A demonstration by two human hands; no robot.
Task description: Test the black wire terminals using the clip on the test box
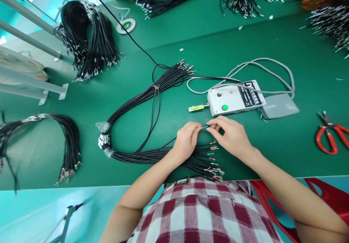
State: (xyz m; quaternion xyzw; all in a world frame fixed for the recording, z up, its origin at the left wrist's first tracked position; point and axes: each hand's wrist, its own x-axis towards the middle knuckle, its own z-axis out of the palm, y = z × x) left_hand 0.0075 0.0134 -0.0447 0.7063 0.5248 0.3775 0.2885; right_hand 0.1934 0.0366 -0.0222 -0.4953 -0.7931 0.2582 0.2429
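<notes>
A single wire end [205,127] was pinched between the left hand [187,140] and the right hand [231,135], its long axis running left-right. It was held just above the cable bundle [152,155] on the green surface [272,46], near the white control box [234,98].

Green-topped workbench [300,54] with pale metal frame rails [29,86], red chair [327,195], turquoise floor [40,214].

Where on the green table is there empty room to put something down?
Bare green table lies between the grey foot pedal and the red scissors, and inside the loop of the black cable bundle. It is crowded around the left hand and right hand, over the stripped wire ends.
</notes>
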